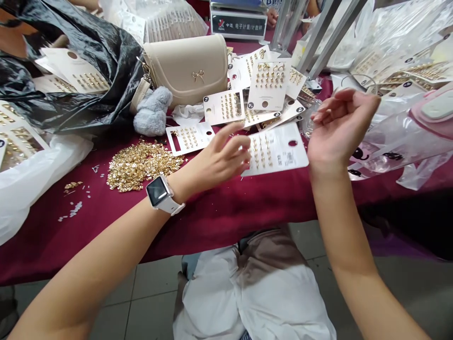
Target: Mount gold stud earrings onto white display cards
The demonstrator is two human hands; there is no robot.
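Observation:
My left hand [226, 158], with a white watch [159, 193] on its wrist, has its fingers curled at the left edge of a white earring card [279, 153]. Rows of small gold earrings run along that card, which has a dark hole near its right end. My left fingertips appear to grip it, though the thumb is hidden. Just beyond the card's right end is my right hand [339, 125], palm turned inward and fingers loosely bent, with nothing visible in it. Another earring card [191, 138] lies left of my left fingers, close to a heap of small gold pieces [141, 164].
More earring cards [267, 85] are piled behind my hands, beside a cream handbag [187, 66] with a grey fluffy charm [154, 113]. A black plastic bag [116, 56] is at left. Metal posts [332, 38] and a pink-lidded clear container [399, 127] stand right.

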